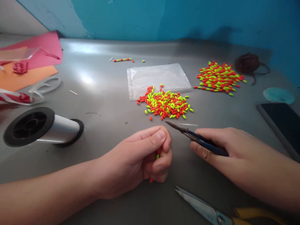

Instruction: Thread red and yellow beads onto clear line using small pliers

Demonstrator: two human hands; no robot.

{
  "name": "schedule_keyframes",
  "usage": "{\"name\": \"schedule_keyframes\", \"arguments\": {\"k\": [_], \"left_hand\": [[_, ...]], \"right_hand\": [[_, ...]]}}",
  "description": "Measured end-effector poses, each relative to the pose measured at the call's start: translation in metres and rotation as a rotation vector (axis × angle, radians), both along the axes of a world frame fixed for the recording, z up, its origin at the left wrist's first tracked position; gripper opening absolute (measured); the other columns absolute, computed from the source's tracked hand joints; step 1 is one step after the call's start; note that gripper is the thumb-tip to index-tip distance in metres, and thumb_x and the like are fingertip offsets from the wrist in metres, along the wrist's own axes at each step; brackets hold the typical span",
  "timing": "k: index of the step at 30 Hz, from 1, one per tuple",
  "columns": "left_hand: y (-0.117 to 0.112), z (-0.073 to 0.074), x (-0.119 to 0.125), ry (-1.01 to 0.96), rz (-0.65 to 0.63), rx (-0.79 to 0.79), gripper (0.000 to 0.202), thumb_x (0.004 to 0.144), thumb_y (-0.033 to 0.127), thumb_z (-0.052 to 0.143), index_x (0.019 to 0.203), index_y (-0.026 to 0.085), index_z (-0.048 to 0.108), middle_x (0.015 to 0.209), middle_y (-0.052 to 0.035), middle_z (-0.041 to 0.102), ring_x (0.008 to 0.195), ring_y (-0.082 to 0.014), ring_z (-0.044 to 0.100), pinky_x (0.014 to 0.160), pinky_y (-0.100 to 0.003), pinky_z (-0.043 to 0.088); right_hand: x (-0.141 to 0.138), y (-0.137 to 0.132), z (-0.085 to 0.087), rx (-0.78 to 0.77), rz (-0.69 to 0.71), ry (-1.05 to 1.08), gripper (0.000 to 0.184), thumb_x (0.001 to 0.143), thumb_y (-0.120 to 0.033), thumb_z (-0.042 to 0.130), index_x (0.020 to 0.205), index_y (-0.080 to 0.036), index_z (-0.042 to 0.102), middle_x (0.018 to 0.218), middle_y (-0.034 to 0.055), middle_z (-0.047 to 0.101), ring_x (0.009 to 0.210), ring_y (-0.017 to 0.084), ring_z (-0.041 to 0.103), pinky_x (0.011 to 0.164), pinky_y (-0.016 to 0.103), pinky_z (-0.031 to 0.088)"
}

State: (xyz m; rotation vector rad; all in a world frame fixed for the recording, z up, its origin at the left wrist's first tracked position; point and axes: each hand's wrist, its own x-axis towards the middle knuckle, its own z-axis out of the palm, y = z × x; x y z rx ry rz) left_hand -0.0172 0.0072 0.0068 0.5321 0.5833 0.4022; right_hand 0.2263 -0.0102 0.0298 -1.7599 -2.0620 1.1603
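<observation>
Fig.: L hand [138, 159] curled tight, thumb & fingers pinching a few orange & lime oval beads [157, 155] (v. light, prob. slippery; I'd grip them in a group, not singly). R hand [236, 156] closed on blue-handled needle-nose pliers [199, 140], tips just beside L hand. Loose bead pile [165, 104] above, at lower edge of clear plastic bag [159, 78]; spool [43, 128] at left of frame.

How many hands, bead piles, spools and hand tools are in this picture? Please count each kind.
Hands: 2, left hand, right hand
Bead piles: 2, near pile, far pile
Spools: 1, black-flanged spool
Hand tools: 2, blue-handled pliers, yellow-handled scissors
Total: 7
</observation>
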Motion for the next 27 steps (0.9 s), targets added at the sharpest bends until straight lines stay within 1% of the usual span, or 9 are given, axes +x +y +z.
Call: {"name": "schedule_keyframes", "arguments": {"k": [3,7,10,15,18,21,24,27], "left_hand": [[0.000,0.000,0.000,-0.002,-0.002,0.003,0.028,0.110,0.037,0.043,0.087,0.021,0.050,0.064,0.0039,0.044,0.059,-0.0117,0.034,0.064,-0.026,0.035],[0.000,-0.001,0.000,0.000,-0.002,0.008,0.028,0.110,0.037,0.043,0.087,0.020,0.050,0.064,0.0041,0.045,0.058,-0.0115,0.035,0.064,-0.026,0.036],[0.000,-0.001,0.000,0.002,-0.002,0.012,0.029,0.110,0.036,0.042,0.087,0.020,0.050,0.064,0.0042,0.044,0.058,-0.0115,0.035,0.063,-0.025,0.036],[0.000,-0.002,-0.001,-0.004,-0.002,0.027,0.027,0.110,0.037,0.043,0.088,0.021,0.050,0.065,0.0041,0.045,0.059,-0.0117,0.036,0.064,-0.026,0.036],[0.000,-0.003,-0.001,0.000,-0.007,0.031,0.028,0.110,0.038,0.043,0.088,0.021,0.050,0.064,0.0042,0.045,0.058,-0.0117,0.035,0.064,-0.026,0.036],[-0.001,-0.003,0.000,-0.002,-0.018,0.050,0.029,0.110,0.038,0.042,0.088,0.021,0.050,0.064,0.0038,0.045,0.059,-0.0121,0.037,0.064,-0.027,0.036],[-0.001,-0.003,0.001,-0.003,-0.018,0.058,0.029,0.110,0.038,0.042,0.088,0.021,0.050,0.063,0.0040,0.045,0.058,-0.0119,0.035,0.063,-0.027,0.034],[-0.002,-0.002,0.001,0.002,-0.018,0.054,0.029,0.110,0.039,0.042,0.088,0.021,0.049,0.064,0.0044,0.045,0.058,-0.0117,0.033,0.062,-0.027,0.032]], "right_hand": [[0.000,-0.001,0.001,-0.042,0.031,-0.037,0.022,0.095,-0.044,0.068,0.085,-0.026,0.076,0.083,0.0002,0.080,0.071,0.025,0.070,0.057,0.030,0.052],[0.002,0.001,0.001,-0.045,0.020,-0.040,0.022,0.096,-0.044,0.066,0.088,-0.026,0.075,0.087,0.0007,0.081,0.074,0.025,0.071,0.057,0.030,0.051],[0.002,0.001,0.000,-0.056,0.006,-0.024,0.024,0.098,-0.046,0.064,0.089,-0.026,0.074,0.086,-0.0001,0.080,0.074,0.025,0.070,0.056,0.029,0.050],[-0.001,-0.001,0.000,-0.062,-0.028,-0.028,0.029,0.099,-0.049,0.062,0.087,-0.025,0.074,0.077,0.0003,0.078,0.071,0.025,0.069,0.056,0.030,0.050],[-0.001,-0.001,0.000,-0.066,-0.029,-0.029,0.027,0.098,-0.048,0.065,0.089,-0.024,0.076,0.076,0.0015,0.078,0.072,0.027,0.071,0.056,0.030,0.051],[0.004,0.000,-0.001,-0.069,-0.035,-0.021,0.023,0.097,-0.045,0.067,0.101,-0.025,0.079,0.091,0.0021,0.082,0.081,0.029,0.075,0.056,0.030,0.054],[0.012,-0.002,-0.004,-0.084,-0.049,-0.021,0.026,0.097,-0.046,0.067,0.110,-0.029,0.081,0.105,0.0005,0.084,0.089,0.030,0.077,0.057,0.030,0.057],[0.019,-0.007,-0.007,-0.073,-0.062,-0.071,0.031,0.095,-0.051,0.070,0.117,-0.031,0.080,0.116,-0.0006,0.084,0.094,0.032,0.078,0.056,0.031,0.058]]}}
